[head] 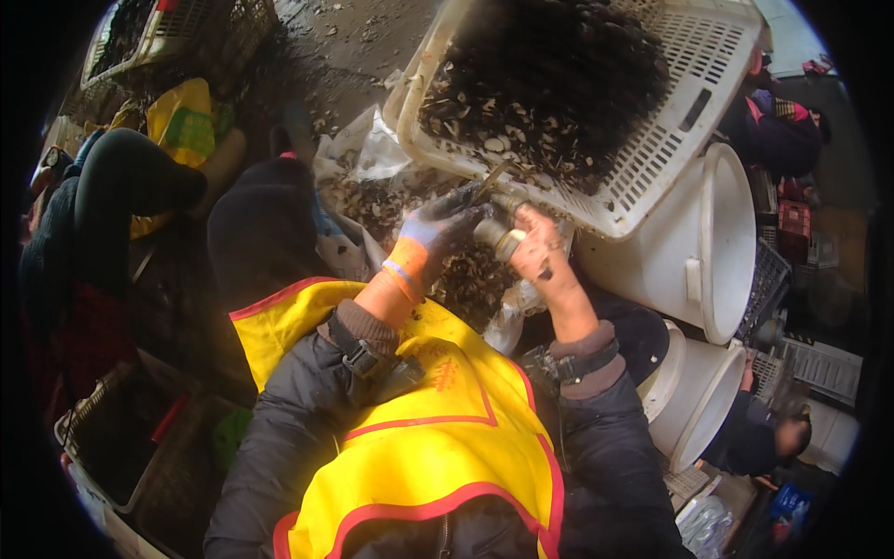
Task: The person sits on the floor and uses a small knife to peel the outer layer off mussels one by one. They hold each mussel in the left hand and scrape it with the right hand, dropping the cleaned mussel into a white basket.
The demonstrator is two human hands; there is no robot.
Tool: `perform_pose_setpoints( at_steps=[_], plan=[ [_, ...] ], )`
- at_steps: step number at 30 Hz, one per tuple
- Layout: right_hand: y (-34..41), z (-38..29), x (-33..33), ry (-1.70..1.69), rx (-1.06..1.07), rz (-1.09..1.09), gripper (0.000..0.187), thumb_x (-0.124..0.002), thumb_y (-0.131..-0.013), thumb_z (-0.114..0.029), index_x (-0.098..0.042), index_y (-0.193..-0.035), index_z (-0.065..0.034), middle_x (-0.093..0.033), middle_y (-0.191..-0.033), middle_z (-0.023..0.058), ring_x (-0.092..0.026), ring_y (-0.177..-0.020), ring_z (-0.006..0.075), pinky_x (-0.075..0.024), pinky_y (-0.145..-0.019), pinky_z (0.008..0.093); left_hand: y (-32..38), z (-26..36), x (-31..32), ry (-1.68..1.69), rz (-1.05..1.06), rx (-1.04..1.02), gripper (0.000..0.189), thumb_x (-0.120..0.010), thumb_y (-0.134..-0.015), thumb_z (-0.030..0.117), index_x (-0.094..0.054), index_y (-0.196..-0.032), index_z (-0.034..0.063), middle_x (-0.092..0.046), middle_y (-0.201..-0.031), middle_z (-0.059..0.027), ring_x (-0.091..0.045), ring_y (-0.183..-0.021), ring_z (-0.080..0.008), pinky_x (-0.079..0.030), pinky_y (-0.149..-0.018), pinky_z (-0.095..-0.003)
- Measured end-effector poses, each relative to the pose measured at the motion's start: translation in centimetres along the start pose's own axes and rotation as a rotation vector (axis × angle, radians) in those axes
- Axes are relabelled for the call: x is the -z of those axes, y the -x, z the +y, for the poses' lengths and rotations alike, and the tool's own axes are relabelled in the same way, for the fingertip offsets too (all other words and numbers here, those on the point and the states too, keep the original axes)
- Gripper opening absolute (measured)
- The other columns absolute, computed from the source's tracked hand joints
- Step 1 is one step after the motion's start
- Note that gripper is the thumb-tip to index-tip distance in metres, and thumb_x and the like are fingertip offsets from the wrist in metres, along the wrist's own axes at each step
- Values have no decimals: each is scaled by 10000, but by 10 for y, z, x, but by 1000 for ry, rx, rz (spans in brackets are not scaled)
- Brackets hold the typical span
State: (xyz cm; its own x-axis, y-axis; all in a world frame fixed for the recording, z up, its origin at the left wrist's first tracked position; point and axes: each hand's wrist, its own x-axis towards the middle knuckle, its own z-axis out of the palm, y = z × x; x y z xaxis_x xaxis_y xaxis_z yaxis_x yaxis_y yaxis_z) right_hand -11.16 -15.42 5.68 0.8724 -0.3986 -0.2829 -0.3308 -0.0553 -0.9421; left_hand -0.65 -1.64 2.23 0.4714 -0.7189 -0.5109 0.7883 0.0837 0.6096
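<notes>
My left hand (436, 223) wears an orange-cuffed work glove, its fingers dark with dirt. Bare but for beige sleeve-like wraps (499, 234) on its fingers, my right hand (541, 248) is curled close against it. A thin, curved, blade-like tool (494, 178) sticks up between the fingertips, apparently from the right hand; its handle is hidden. Blur hides whether the left fingers pinch a small piece. Just beyond the hands, a white plastic crate (433, 143) is tilted towards me, heaped with dark pieces (552, 77) and pale bits. Brownish scraps (468, 279) lie below the hands.
A white plastic sack (353, 241) lies left of the scraps. White buckets (656, 241) stand at the right. Another person's knee (136, 168) is at the left, near more crates (115, 63). A seated person (758, 430) is at the far right. My yellow apron (419, 447) covers my lap.
</notes>
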Motion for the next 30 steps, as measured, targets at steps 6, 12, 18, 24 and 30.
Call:
perform_pose_setpoints(
  at_steps=[6,12,18,24,30],
  plan=[
    [27,7,2,703,284,-5,383,-778,-816,-162,-653,-1136,8,-682,-970,111,-635,-819,216,-522,-792,313,12,-17,1,-194,-125,-58,398,-720,-908,169,-648,-1272,26,-716,-1012,-11,-625,-822,-76,-484,-650,-213],
    [49,-2,5,386,274,120,383,-789,-810,-146,-649,-1143,-18,-724,-1008,117,-681,-840,193,-534,-789,302,-6,-26,20,-292,-61,-121,358,-677,-936,107,-635,-1268,-19,-726,-1088,-88,-659,-924,-111,-542,-818,-236],
    [67,-11,23,-78,19,144,366,-794,-832,-90,-639,-1145,20,-691,-1008,36,-632,-863,110,-531,-775,255,-14,-39,28,-613,-341,-533,296,-638,-896,-46,-689,-1184,2,-726,-1129,-70,-666,-965,-129,-532,-880,-260],
    [79,-14,27,-165,27,135,386,-790,-832,-86,-623,-1164,18,-689,-1037,46,-648,-851,93,-538,-678,234,-6,-29,19,-878,-282,-707,305,-696,-880,54,-724,-1179,107,-721,-1101,-81,-662,-977,-210,-526,-874,-339],
    [75,-11,22,-111,38,88,404,-787,-825,-49,-618,-1184,28,-680,-1117,65,-630,-999,117,-520,-899,274,-1,-34,13,-330,-45,-372,335,-694,-797,20,-752,-1096,161,-673,-913,-103,-615,-928,-291,-490,-862,-401]
  ],
)
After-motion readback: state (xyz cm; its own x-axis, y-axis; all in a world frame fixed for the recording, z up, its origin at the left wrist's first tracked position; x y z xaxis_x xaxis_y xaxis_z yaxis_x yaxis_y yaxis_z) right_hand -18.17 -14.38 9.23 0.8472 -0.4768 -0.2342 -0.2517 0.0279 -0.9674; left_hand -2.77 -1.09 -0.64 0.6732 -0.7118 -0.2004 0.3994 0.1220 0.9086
